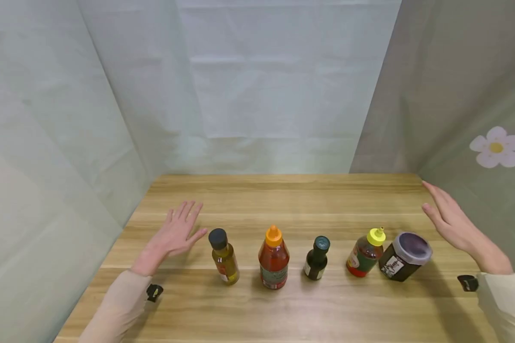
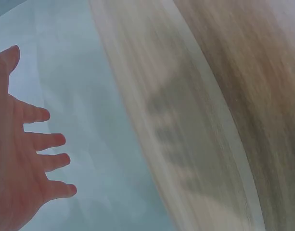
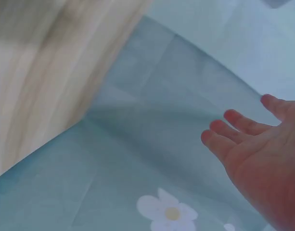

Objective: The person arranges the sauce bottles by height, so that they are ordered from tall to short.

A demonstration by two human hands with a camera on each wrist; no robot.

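My left hand (image 1: 176,234) hovers over the left of the table with its fingers spread and nothing in it. Nearest to it stands a black-capped bottle of yellowish oil (image 1: 225,259). My right hand (image 1: 454,221) is held at the table's right edge, fingers straight, also holding nothing. Beside it is a dark jar (image 1: 396,264) with a greyish-purple lid, tilted in this view. Left of the jar stands a sauce bottle (image 1: 362,257) with a yellow nozzle cap. A red sauce bottle (image 1: 273,262) with an orange cap and a small dark bottle (image 1: 315,262) stand mid-table.
The wooden table (image 1: 283,200) carries the bottles and jar in a row. Pale cloth (image 1: 274,95) hangs behind it and on the left. On the right, a curtain has a white flower print (image 1: 496,147). A dark strap piece (image 1: 154,292) sits at the left cuff.
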